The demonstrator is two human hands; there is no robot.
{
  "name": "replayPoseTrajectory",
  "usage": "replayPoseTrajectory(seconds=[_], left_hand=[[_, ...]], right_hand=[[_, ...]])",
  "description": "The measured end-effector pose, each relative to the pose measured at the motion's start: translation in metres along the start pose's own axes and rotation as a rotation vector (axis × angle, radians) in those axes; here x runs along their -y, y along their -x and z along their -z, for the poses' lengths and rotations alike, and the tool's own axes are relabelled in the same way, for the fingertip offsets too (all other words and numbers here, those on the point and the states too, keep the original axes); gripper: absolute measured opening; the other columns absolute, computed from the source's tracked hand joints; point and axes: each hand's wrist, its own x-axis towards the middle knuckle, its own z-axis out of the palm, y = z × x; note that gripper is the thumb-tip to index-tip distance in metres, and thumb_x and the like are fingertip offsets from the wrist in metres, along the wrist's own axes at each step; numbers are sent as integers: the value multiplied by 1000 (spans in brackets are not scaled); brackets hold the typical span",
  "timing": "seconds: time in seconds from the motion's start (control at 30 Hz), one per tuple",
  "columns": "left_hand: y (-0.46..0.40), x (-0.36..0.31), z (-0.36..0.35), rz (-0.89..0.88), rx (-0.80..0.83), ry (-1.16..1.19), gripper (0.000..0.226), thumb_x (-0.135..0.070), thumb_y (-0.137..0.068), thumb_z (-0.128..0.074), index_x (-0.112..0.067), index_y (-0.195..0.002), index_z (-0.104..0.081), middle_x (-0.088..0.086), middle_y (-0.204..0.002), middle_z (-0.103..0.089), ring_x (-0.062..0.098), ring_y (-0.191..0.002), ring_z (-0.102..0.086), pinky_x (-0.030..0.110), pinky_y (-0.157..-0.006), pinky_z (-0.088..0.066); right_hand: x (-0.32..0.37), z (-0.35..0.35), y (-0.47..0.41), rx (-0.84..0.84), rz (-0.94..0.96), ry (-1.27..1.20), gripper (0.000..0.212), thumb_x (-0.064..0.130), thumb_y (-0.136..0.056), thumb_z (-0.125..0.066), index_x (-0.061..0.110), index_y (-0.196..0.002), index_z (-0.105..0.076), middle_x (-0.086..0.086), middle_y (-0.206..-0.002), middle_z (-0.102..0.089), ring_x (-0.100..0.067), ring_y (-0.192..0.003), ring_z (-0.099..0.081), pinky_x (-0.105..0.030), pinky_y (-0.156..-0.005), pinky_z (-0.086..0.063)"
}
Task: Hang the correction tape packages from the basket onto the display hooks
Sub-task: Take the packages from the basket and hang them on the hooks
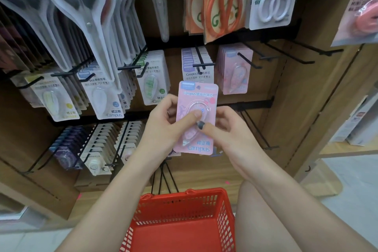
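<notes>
Both hands hold one flat pink correction tape package (197,116), a glossy card with a clear teardrop blister, upright before the wooden display's middle row. The left hand (163,127) pinches its left edge, thumb pressed on the blister; the right hand (231,133) curls round its right edge. Below, the red plastic lattice basket (182,221) stands by the display's bottom edge, and matching pink packs (235,71) hang on a black wire hook (248,60) near the right end.

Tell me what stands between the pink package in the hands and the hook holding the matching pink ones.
Nothing visible blocks it. The pink package, held in both hands, sits below and left of the hook with the matching pink packages; that hook's tip is bare, open air between.
</notes>
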Motion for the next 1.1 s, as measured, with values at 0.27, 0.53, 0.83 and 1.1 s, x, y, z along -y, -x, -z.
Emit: replayPoseTrajectory(seconds=[0.27,0.53,0.83,1.1], left_hand=[[-4,-2,-13,-44,-175,-85,31,-46,-96,-59,-16,-87,-56,-17,-64,-49,-1,-58,-43,11,-55,-37],[-5,-7,-8,-128,-150,-85,16,-38,-86,-70,-38,-92,-56,9,-84,-52,21,-83,-55,37,-78,-47],[-10,-2,-21,-136,-93,-107,16,-14,-99,-70,-19,-100,-54,-7,-82,-68,5,-80,-68,18,-63,-50],[-10,0,-29,-125,-145,-127,17,-17,-98,-72,-21,-99,-56,-11,-82,-69,10,-82,-70,21,-67,-51]], right_hand=[[-2,23,3,24,-1,-141,38,-2,-100,-62,15,-135,-62,-22,-126,-71,-64,-117,-57,-83,-89,-46],[8,78,-9,-152,153,-71,38,-4,-95,-64,13,-129,-61,-12,-117,-78,-31,-111,-74,-46,-92,-62],[15,104,-22,-220,222,28,38,19,-93,-68,28,-129,-63,-6,-113,-79,-26,-106,-76,-41,-85,-61],[7,96,-19,-311,242,41,34,18,-94,-65,29,-126,-66,6,-114,-78,-14,-104,-76,-22,-77,-59]])
